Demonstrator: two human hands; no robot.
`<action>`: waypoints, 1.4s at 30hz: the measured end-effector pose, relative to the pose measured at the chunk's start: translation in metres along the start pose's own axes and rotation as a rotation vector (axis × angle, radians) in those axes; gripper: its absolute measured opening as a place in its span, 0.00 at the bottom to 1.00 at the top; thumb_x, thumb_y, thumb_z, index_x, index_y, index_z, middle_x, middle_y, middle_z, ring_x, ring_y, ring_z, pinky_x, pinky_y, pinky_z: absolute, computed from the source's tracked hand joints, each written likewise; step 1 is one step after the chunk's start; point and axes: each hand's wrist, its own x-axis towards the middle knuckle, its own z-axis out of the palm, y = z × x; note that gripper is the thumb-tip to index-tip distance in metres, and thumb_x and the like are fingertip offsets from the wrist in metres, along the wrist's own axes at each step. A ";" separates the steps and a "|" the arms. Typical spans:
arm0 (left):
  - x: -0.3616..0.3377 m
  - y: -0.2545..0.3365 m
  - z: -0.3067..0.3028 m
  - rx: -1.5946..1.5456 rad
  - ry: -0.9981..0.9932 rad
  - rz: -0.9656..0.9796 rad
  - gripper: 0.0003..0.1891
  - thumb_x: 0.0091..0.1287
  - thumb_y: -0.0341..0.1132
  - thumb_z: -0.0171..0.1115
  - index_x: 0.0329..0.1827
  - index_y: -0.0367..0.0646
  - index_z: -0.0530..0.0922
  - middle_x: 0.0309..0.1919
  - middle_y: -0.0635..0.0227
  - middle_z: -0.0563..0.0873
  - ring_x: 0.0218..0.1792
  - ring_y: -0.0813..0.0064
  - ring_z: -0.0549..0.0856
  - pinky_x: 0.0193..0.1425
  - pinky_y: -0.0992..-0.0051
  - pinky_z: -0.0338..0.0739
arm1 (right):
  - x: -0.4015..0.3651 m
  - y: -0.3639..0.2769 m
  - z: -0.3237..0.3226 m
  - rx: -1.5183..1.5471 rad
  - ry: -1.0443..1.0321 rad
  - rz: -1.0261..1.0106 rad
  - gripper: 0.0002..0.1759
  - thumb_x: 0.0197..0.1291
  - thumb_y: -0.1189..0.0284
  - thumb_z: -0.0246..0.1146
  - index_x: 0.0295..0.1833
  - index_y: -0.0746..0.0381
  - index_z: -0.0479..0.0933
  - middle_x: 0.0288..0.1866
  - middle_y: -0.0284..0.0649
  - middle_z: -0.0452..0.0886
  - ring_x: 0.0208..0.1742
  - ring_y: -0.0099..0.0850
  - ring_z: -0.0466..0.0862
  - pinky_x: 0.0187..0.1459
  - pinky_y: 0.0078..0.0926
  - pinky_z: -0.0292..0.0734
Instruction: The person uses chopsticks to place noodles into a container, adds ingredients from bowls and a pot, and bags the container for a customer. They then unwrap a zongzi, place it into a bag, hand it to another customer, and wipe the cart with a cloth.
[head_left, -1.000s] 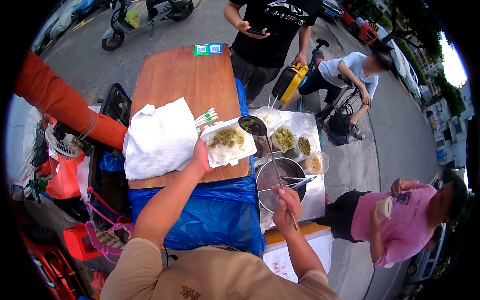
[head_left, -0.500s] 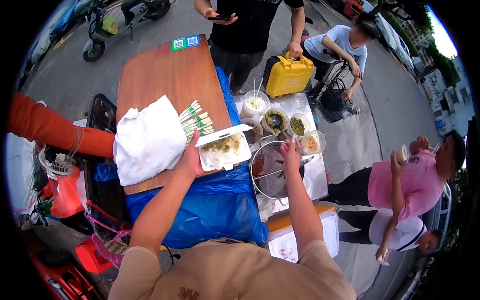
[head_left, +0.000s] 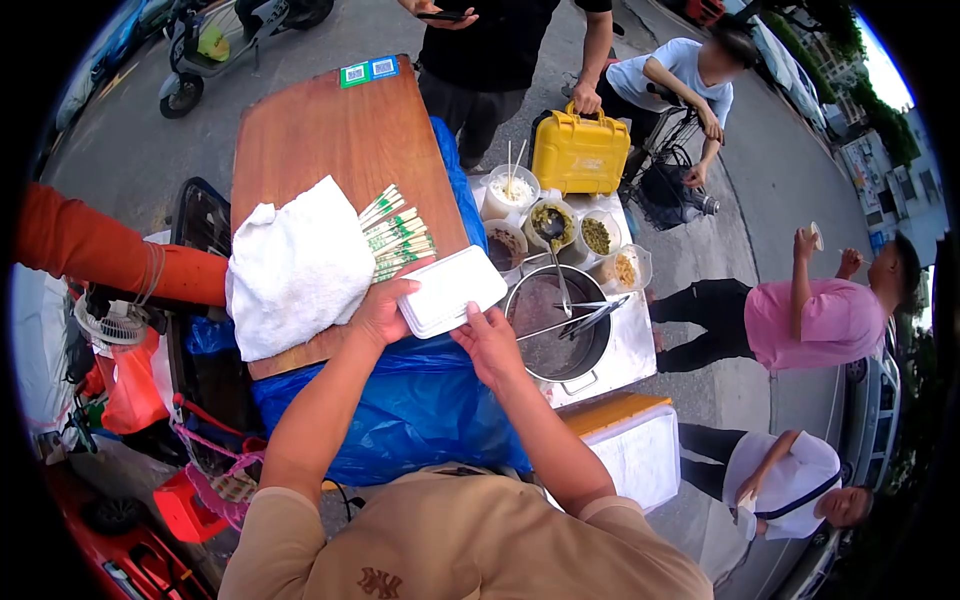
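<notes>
A white foam takeaway box (head_left: 453, 291) with its lid down is in front of me, over the blue plastic's upper edge. My left hand (head_left: 384, 311) grips its left end. The fingers of my right hand (head_left: 489, 343) press on its near right edge. Its contents are hidden. Just right of the box stands a steel pot (head_left: 596, 352) with tongs (head_left: 582, 322) and a ladle handle leaning across it. Paper-wrapped chopsticks (head_left: 395, 238) lie fanned beyond my left hand, beside a white towel (head_left: 297, 268).
Behind the pot stand tubs of toppings, among them a green-relish tub (head_left: 551, 225) and a white-food tub (head_left: 510, 191). A person's hand holds a yellow case (head_left: 580, 153) there. The wooden board (head_left: 330, 130) carries QR codes. Other people stand at right.
The takeaway box was open with noodle-like food and green topping showing; its lid is now down. My right hand has moved from the pot's utensils to the box.
</notes>
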 end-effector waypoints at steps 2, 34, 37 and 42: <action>-0.002 0.004 -0.003 0.081 -0.029 -0.012 0.35 0.61 0.32 0.65 0.75 0.38 0.69 0.69 0.53 0.77 0.69 0.53 0.77 0.75 0.56 0.71 | 0.006 0.008 -0.004 0.015 -0.005 -0.014 0.18 0.76 0.63 0.63 0.62 0.62 0.73 0.54 0.38 0.82 0.51 0.29 0.84 0.54 0.29 0.83; -0.117 -0.006 -0.003 1.616 0.197 0.584 0.21 0.71 0.31 0.65 0.66 0.36 0.77 0.56 0.54 0.83 0.56 0.63 0.83 0.60 0.68 0.78 | -0.139 0.063 -0.170 0.022 0.694 -0.458 0.10 0.70 0.66 0.65 0.47 0.61 0.79 0.32 0.31 0.78 0.31 0.21 0.76 0.33 0.20 0.73; -0.169 -0.026 -0.009 1.460 0.134 0.476 0.20 0.71 0.28 0.65 0.65 0.37 0.77 0.53 0.59 0.83 0.50 0.72 0.84 0.54 0.74 0.79 | -0.176 0.148 -0.230 0.120 0.895 -0.331 0.08 0.71 0.67 0.61 0.42 0.61 0.75 0.31 0.31 0.76 0.27 0.19 0.72 0.27 0.18 0.69; -0.250 -0.053 -0.024 1.311 0.044 0.309 0.18 0.71 0.23 0.63 0.63 0.36 0.79 0.49 0.62 0.84 0.44 0.77 0.84 0.49 0.76 0.80 | -0.173 0.277 -0.257 0.079 0.950 0.058 0.09 0.72 0.66 0.61 0.47 0.60 0.76 0.31 0.32 0.76 0.29 0.24 0.77 0.26 0.22 0.74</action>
